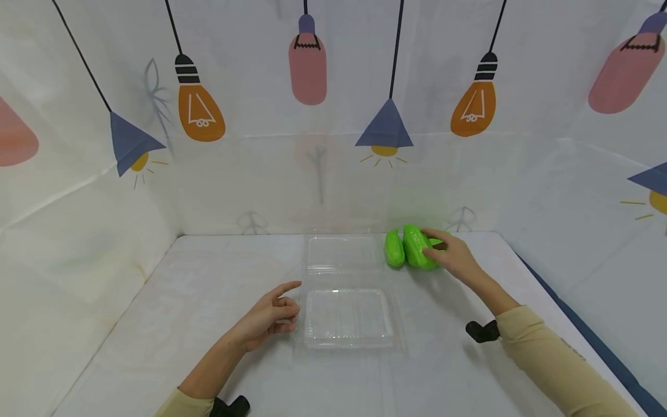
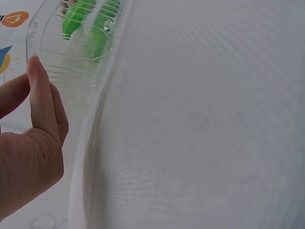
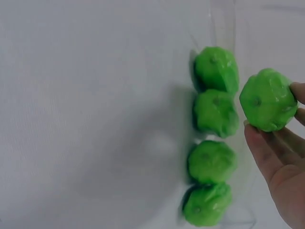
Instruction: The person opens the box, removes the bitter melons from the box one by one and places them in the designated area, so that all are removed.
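Several green toy cucumbers lie side by side at the back right of the white table, right of an open clear plastic clamshell box point(image 1: 348, 341). My right hand point(image 1: 442, 248) grips one green cucumber point(image 1: 417, 248). The right wrist view shows that cucumber point(image 3: 267, 99) end-on, pinched between thumb and fingers point(image 3: 259, 148) and raised off the row of others point(image 3: 212, 138). My left hand point(image 1: 271, 315) rests on the table at the box's left edge, index finger stretched out, the rest loosely curled, holding nothing. In the left wrist view its fingers point(image 2: 40, 100) sit close to the box's ribbed wall point(image 2: 78, 81).
The box's lid point(image 1: 344, 252) lies flat behind its base. White printed curtain walls point(image 1: 333, 145) close off the table on three sides. A dark strip point(image 1: 599, 347) runs along the table's right edge. Black wrist mounts point(image 1: 482, 331) sit on both sleeves.
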`<state>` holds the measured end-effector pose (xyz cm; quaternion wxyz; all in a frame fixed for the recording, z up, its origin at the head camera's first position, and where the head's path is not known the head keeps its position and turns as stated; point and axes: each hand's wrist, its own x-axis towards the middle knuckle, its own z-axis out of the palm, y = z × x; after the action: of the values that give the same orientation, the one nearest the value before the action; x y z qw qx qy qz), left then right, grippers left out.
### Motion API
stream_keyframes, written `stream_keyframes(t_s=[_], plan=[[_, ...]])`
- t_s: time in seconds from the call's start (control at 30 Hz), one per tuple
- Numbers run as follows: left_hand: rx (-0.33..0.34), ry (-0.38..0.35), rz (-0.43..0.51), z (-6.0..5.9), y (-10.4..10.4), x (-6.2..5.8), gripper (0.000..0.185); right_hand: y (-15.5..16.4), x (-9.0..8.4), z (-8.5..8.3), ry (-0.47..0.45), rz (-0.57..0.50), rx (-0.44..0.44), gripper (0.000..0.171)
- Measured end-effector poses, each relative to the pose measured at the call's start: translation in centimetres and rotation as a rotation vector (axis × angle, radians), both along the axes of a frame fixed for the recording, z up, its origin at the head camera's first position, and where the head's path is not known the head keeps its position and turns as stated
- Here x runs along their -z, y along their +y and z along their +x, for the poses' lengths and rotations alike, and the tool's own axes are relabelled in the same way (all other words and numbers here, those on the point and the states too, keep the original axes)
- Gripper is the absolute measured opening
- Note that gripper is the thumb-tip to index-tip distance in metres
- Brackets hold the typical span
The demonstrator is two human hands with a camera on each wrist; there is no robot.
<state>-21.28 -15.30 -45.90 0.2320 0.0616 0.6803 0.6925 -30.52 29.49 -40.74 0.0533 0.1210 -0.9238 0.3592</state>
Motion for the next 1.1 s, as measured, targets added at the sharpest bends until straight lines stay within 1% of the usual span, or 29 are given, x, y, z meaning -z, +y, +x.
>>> stream_keyframes(t_s=[0.27,0.57,0.67,0.8,0.93,1.1], plan=[[0.010,0.006,0.000,-0.1,0.0,-0.1,0.073,1.9,-0.6,-0.6,0.013,0.014,0.045,0.056],[0.000,0.002,-0.005,0.0,0.1,0.0,0.071,4.5,-0.5,-1.0,0.014,-0.027,0.082,0.059],[0.001,0.004,-0.003,0.0,0.1,-0.1,0.071,5.6,-0.5,-1.1,0.023,-0.041,0.094,0.058],[-0.001,0.004,-0.002,0.0,0.1,-0.1,0.070,6.7,-0.6,-1.2,0.041,-0.034,0.131,0.055],[-0.009,-0.005,0.001,0.0,0.2,-0.2,0.071,7.6,-0.3,-1.2,0.045,-0.019,0.173,0.054],[-0.003,-0.009,-0.006,0.2,0.2,-0.2,0.073,9.0,0.6,-1.6,0.046,-0.015,0.198,0.052]])
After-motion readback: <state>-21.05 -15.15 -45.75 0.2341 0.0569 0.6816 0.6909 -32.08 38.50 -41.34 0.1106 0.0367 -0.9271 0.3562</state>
